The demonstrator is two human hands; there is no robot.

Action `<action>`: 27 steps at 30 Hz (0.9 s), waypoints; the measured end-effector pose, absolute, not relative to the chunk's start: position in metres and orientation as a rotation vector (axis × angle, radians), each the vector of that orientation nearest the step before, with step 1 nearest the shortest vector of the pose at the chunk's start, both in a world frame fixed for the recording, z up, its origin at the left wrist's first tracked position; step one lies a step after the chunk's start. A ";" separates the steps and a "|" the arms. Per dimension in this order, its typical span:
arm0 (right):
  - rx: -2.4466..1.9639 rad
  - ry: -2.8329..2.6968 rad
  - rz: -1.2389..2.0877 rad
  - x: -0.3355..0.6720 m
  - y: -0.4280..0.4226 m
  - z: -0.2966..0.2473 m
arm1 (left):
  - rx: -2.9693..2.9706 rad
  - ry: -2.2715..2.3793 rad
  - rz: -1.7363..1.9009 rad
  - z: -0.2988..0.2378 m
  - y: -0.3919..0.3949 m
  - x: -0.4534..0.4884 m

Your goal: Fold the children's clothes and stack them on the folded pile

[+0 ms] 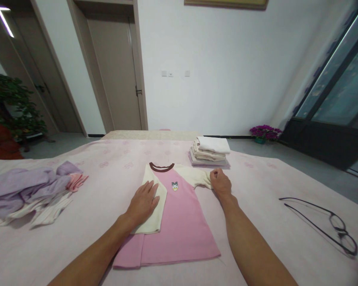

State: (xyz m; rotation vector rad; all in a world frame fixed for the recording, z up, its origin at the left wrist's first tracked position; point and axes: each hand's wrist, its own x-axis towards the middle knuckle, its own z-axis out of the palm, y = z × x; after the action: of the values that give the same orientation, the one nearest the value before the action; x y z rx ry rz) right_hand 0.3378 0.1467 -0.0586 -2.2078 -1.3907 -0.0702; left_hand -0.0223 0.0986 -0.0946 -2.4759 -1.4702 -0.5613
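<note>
A pink shirt (pixel 181 226) with cream sleeves, a dark red neckband and a small duck-face patch lies face up on the pink-patterned cover. Its left side is folded inward, so that sleeve lies down over the front. My left hand (pixel 143 200) rests flat on the folded cream sleeve, fingers stretched out. At the other side, my right hand (pixel 220 182) is closed around the cuff of the outstretched right sleeve. The fingertips of that hand are mostly hidden.
A stack of folded clothes (pixel 210 151) sits just beyond my right hand. Rumpled purple, pink and striped clothes (pixel 30 190) are heaped at the left. Black-framed glasses (pixel 340 230) lie at the right on the patterned cover (pixel 92 238).
</note>
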 end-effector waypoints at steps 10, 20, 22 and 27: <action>-2.162 -1.438 -0.008 0.333 0.145 -0.059 | -2.487 -1.502 -0.550 -0.090 0.096 -0.021; -2.108 -1.438 0.004 0.337 0.147 -0.063 | -2.485 -1.485 -0.533 -0.090 0.096 -0.021; -2.066 -1.415 0.037 0.338 0.149 -0.064 | -2.477 -1.486 -0.537 -0.090 0.096 -0.021; -1.918 -1.269 0.170 0.341 0.157 -0.068 | -2.479 -1.473 -0.532 -0.092 0.097 -0.021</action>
State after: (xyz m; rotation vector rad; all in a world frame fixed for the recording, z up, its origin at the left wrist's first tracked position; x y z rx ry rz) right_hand 0.3409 0.1568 -0.0676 -1.9180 -1.2685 0.1702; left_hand -0.0214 0.0975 -0.0919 -2.4787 -1.4729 -0.5323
